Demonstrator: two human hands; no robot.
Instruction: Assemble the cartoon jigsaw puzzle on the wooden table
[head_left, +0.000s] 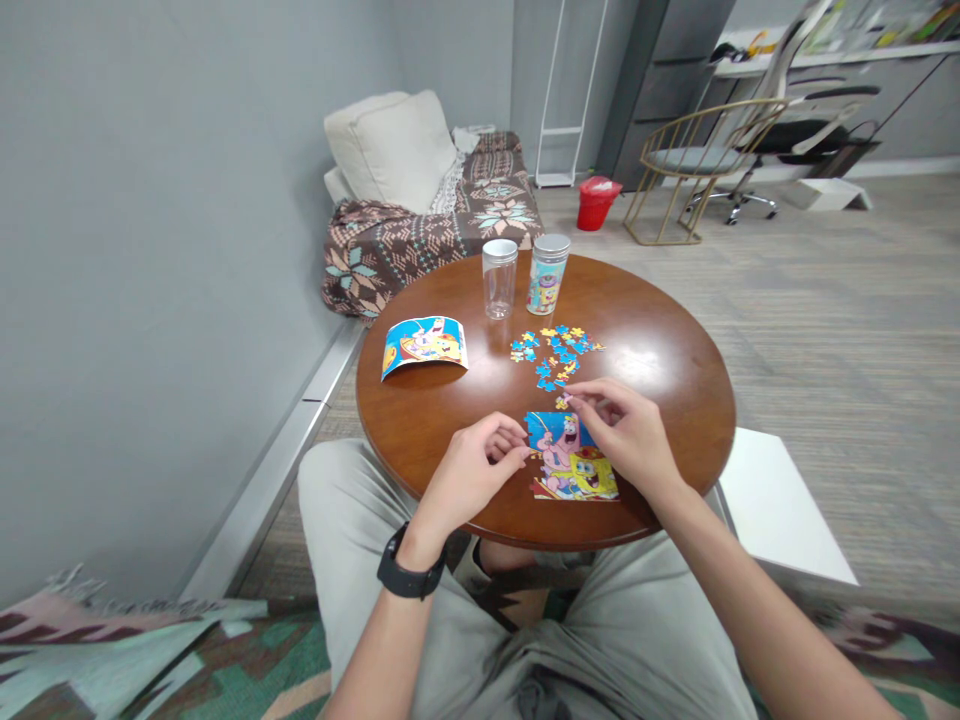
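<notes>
We've got a decent puzzle chunk [559,455] joined on the counter [442,415], loose pieces [568,360] left beyond it. Our left hand [480,460] curls loosely beside it, seemingly empty; right hand [627,428] meets a small piece [561,403], can't tell if pinching.

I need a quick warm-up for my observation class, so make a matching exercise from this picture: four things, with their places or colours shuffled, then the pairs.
1. partly joined puzzle
2. loose pieces
3. curved picture sheet
4. bin

A. scattered in front of the labelled jar
B. red, on the floor
C. between the left hand and the right hand
D. on the left side of the table

Pairs: 1-C, 2-A, 3-D, 4-B
</notes>
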